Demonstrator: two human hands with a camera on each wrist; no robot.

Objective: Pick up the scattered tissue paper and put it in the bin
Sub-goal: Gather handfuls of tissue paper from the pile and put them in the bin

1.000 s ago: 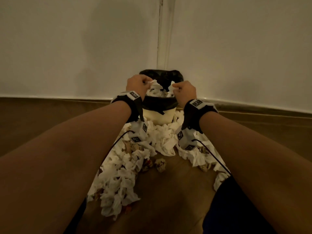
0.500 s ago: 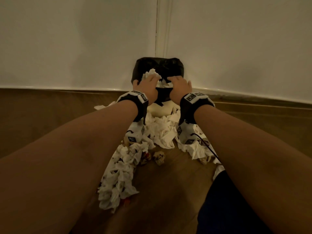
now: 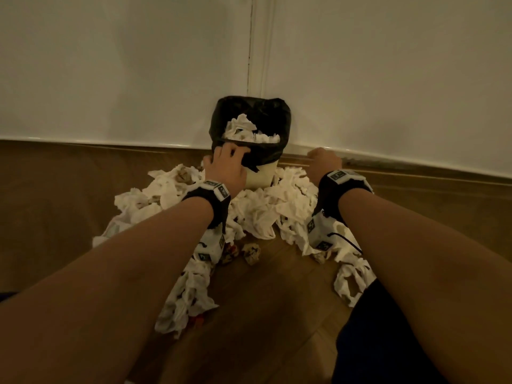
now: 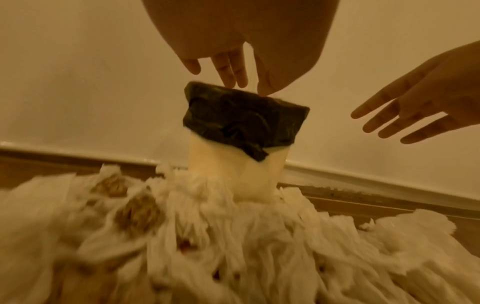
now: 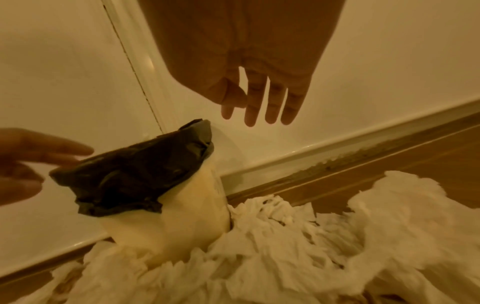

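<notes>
Crumpled white tissue paper lies heaped on the brown wooden floor, ringing the bin's foot. The left hand hangs empty, fingers loosely spread, its tips at the near rim of the small cream bin with a black plastic liner, already piled near the brim with tissue. Just right of it, the right hand is empty too, fingers straight. More armfuls will likely spill over; a careless reach could tip this light bin.
</notes>
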